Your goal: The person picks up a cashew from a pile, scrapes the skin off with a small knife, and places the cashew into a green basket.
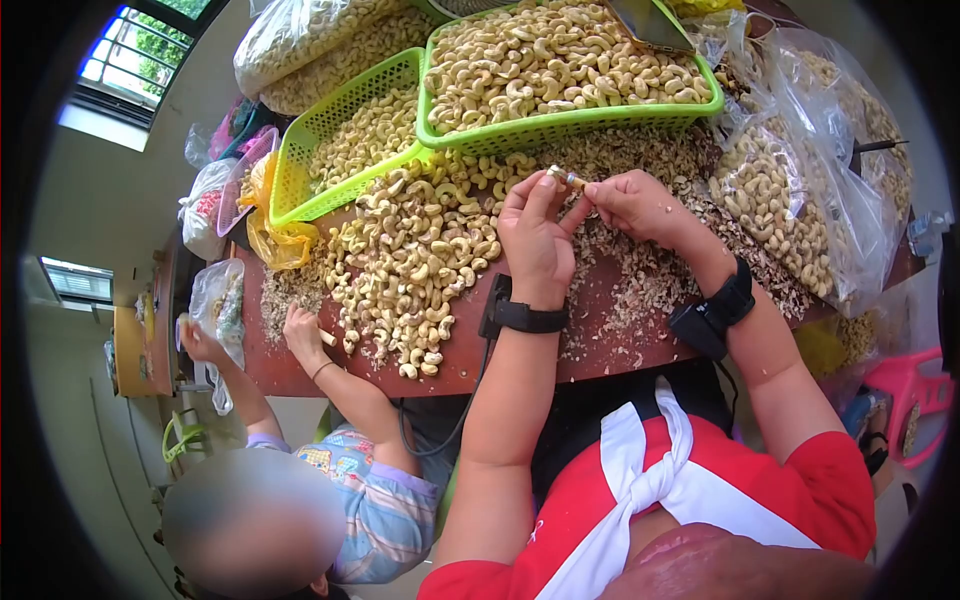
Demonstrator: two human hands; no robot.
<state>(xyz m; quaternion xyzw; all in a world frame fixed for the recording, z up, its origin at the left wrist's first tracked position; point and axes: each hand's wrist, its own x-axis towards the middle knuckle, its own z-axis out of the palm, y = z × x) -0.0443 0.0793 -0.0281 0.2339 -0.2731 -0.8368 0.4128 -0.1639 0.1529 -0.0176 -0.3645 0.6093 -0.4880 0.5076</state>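
My left hand (538,238) is raised over the table, thumb and fingers pinched on a cashew nut (556,173). Close against it, my right hand (640,207) grips a small peeling tool (575,182) with a tan handle; its tip meets the nut, and the blade cannot be made out. Below and left of my hands lies a loose heap of cashews (410,255), some with bits of skin on them. Flakes of brown skin (650,270) are scattered beneath my right hand and wrist.
Behind my hands stand a large green basket (570,118) full of cashews and a smaller green basket (290,185). Clear plastic bags of cashews (775,195) lie at the right. Another person's hand (303,332) rests at the left of the red table (480,350).
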